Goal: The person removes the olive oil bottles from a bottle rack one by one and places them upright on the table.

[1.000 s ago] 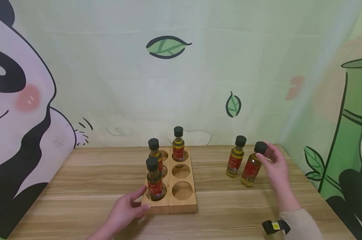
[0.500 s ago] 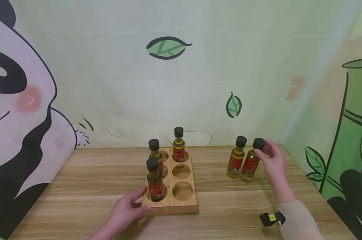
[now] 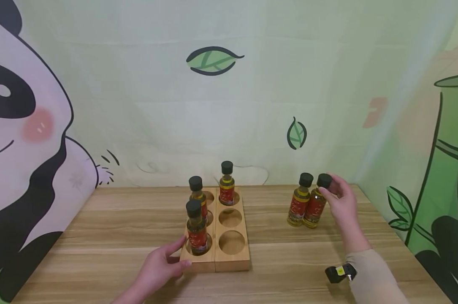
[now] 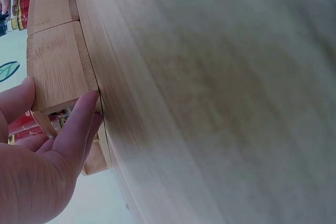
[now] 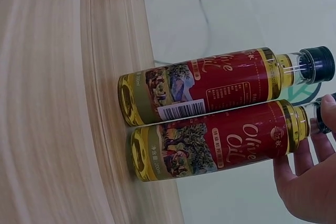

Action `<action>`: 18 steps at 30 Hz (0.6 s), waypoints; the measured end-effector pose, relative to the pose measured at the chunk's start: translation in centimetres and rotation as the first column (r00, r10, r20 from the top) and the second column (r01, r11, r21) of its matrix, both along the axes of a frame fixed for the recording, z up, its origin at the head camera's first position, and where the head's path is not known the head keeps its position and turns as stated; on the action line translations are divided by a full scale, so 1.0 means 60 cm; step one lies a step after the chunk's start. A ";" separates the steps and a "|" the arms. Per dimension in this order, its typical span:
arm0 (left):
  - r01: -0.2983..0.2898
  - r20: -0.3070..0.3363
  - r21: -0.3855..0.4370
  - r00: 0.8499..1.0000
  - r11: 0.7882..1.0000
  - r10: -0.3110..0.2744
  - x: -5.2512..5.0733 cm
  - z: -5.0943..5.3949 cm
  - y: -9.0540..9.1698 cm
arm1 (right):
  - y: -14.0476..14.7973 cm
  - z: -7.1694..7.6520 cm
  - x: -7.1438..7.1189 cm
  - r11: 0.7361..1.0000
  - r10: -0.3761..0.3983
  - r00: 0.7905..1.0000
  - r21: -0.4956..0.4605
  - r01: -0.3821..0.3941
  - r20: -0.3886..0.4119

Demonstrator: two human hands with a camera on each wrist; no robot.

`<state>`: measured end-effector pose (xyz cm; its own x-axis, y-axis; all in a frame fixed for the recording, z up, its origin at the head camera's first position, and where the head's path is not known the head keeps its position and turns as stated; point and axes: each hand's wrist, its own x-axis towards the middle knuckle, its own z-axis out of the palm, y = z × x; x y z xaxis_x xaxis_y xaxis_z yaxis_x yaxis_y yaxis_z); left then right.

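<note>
My right hand (image 3: 342,203) pinches the black cap of an olive oil bottle (image 3: 314,210) with a red label. That bottle stands on the table against a second one (image 3: 299,207); the right wrist view shows both bottles (image 5: 226,142) side by side, touching. The left hand (image 3: 158,264) grips the near left corner of a wooden rack (image 3: 232,265) with round holes, thumb on its front and fingers along its side (image 4: 58,66). Three bottles stand in the rack: one front left (image 3: 197,236), one behind it (image 3: 196,184), one back right (image 3: 226,192).
The wood-grain table (image 3: 118,228) reaches back to a pale green cloth backdrop (image 3: 156,105) printed with a panda, leaves and bamboo. A black device with a yellow label (image 3: 340,272) sits at the right wrist.
The right hand has moved left and slightly back with its bottle, which now touches the neighbouring one and stands more upright. The left hand and the rack have stayed in place.
</note>
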<state>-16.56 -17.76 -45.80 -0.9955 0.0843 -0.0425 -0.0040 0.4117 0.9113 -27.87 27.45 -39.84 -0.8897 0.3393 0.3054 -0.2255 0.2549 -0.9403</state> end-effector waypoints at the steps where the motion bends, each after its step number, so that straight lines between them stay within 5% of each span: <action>1: -0.001 -0.001 0.002 1.000 1.000 0.001 0.000 0.000 0.000 | -0.001 0.000 0.000 1.000 -0.001 1.000 0.000 0.001 0.004; 18: -0.008 0.004 -0.002 1.000 1.000 0.008 0.000 0.000 0.001 | -0.001 -0.005 -0.005 0.999 -0.005 1.000 0.035 0.005 0.003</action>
<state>-16.57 -17.70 -45.79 -0.9960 0.0766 -0.0468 -0.0110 0.4134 0.9105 -28.17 27.40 -40.12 -0.8887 0.3334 0.3146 -0.2215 0.2886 -0.9315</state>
